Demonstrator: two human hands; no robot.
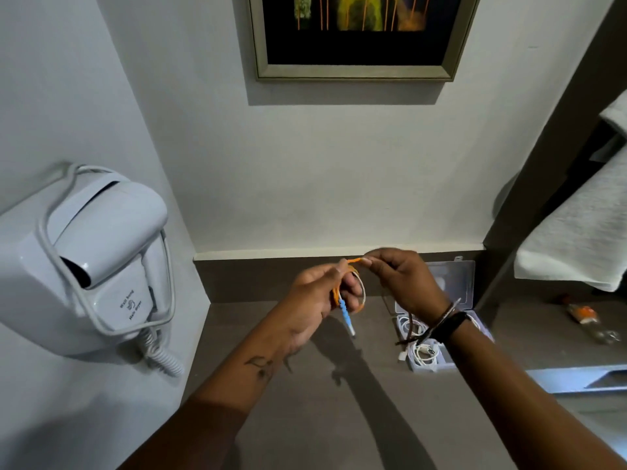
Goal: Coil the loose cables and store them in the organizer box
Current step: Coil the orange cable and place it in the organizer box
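Head view: my left hand (317,293) grips a small coil of orange cable (339,290), its blue-and-white plug hanging below. My right hand (403,283) pinches the cable's free end. On the counter (271,334) beneath my right wrist, the clear organizer box (454,283) stands open, holding coiled white cables (422,351).

Between the hands, the cable (353,261) is orange with a blue and white plug end. Right of the hands, the clear organizer box (451,290) holds white cables (422,351). The desk (305,385) is grey-brown.
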